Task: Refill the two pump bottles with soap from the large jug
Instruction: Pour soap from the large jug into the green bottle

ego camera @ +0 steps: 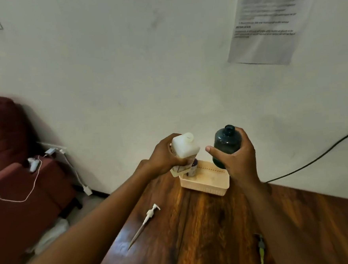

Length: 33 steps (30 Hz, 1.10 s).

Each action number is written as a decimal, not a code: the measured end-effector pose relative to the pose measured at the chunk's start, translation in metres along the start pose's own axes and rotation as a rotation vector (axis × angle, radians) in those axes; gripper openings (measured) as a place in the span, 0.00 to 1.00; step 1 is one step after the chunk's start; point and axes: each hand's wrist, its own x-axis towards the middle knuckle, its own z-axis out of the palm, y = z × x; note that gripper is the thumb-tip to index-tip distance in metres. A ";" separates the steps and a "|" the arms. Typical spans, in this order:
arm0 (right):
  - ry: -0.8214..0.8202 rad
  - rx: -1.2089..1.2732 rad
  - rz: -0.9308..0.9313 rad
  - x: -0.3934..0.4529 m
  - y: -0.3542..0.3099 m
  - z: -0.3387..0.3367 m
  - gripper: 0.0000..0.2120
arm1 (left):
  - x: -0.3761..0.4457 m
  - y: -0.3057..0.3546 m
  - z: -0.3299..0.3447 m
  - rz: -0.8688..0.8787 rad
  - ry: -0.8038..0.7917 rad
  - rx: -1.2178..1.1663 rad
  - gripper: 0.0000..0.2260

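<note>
Above wooden table [206, 222], in head view: left hand [162, 157] gripping white bottle [183, 149], right hand [237, 158] gripping dark bottle [227, 142], both uncapped, held up side by side, not touching. Lying on table near left arm, white pump [147, 220]. Standing behind bottles, beige basket [205, 184]. Hanging on wall, paper sheet [268, 22].

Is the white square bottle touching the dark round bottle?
Apart. The head view shows bare wall between the white square bottle in the left hand and the dark round bottle in the right hand.
</note>
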 end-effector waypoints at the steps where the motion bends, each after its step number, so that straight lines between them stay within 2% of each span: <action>1: 0.001 0.003 -0.002 -0.003 0.003 0.007 0.36 | -0.005 -0.015 0.001 -0.031 0.007 -0.023 0.31; 8: -0.024 0.022 0.043 -0.019 0.029 0.051 0.35 | -0.038 -0.111 0.015 -0.230 -0.005 -0.142 0.32; 12: -0.025 0.031 0.056 -0.027 0.046 0.070 0.34 | -0.052 -0.168 0.026 -0.349 -0.077 -0.159 0.33; 17: -0.027 0.028 0.076 -0.036 0.065 0.084 0.33 | -0.076 -0.223 0.042 -0.411 -0.163 -0.123 0.31; 26: -0.007 -0.011 0.143 -0.049 0.089 0.091 0.36 | -0.097 -0.272 0.062 -0.471 -0.245 -0.096 0.31; 33: -0.003 0.018 0.157 -0.050 0.096 0.082 0.33 | -0.103 -0.279 0.063 -0.511 -0.240 -0.088 0.32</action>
